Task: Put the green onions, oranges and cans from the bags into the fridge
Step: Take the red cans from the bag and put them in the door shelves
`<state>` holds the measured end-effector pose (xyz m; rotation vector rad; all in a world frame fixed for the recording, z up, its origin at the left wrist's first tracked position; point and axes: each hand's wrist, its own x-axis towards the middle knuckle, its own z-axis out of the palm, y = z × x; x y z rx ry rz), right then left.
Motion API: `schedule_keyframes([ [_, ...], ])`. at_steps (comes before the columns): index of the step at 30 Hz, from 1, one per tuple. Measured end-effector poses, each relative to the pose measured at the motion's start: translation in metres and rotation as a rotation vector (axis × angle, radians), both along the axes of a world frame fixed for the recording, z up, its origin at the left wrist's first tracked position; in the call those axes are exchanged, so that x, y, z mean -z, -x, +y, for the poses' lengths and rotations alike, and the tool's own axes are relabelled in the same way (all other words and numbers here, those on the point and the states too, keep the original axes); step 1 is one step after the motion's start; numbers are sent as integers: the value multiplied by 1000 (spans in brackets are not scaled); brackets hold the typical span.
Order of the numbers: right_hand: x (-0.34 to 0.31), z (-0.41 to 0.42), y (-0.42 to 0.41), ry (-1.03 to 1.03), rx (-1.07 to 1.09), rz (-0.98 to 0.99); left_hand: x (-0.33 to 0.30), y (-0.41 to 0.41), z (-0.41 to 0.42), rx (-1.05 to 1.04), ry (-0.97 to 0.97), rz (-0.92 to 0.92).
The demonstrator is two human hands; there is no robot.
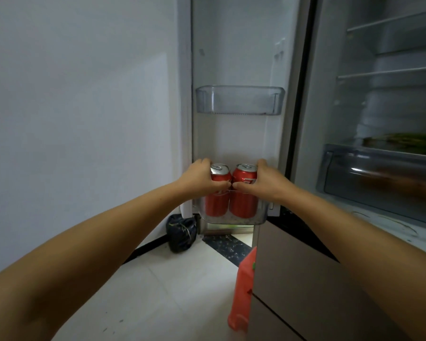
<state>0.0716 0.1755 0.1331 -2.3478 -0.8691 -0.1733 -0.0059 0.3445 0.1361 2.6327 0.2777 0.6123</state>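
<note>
My hands hide each can's (218,203) middle. The green stuff (403,141) on the shelf is blurred and cut off.

Dim, even light; wide-angle bending at edges, fridge interior (389,134) blurred.

2 cans: left can (218,190) under the left hand (199,177), right can (244,193) under the right hand (261,182). Both glossy red painted metal, bare silvery metal tops with a dull sheen. Lower door bin (234,219) below the hands: clear smooth plastic, slightly frosted at the base. Upper door bin (240,100) above the hands: same clear plastic, ribbed front. Door liner (241,45): white, smooth, matt plastic. Crisper drawer (379,173) right of the right hand: clear glossy plastic, strong reflections. Black bag (181,232) below the left hand: thin, crinkled, shiny plastic film. Floor (182,279): pale, smooth tile, low sheen.
</note>
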Motion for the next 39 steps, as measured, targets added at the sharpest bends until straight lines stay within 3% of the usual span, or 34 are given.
schedule_keyframes([
  [6, -11, -6, 1, 93, -9, 26, 7, 9, 0, 69, -38, -26],
  [15, 2, -27, 3, -15, -71, -114, 23, 21, -7, 69, 73, -116],
  [22, 15, -33, 1, -153, -32, -397, 45, 42, -19, -78, 100, -365],
  [24, 21, -28, 16, -230, -102, -497, 57, 56, -19, -119, 109, -392],
  [27, 32, -10, 49, -182, -287, -595, 71, 82, -13, -164, 107, -370],
  [33, 60, 63, 131, -101, -536, -558, 84, 175, 23, -270, 58, -316],
  [39, 108, 162, 275, -57, -724, -384, 123, 358, 87, -470, 76, -210],
])
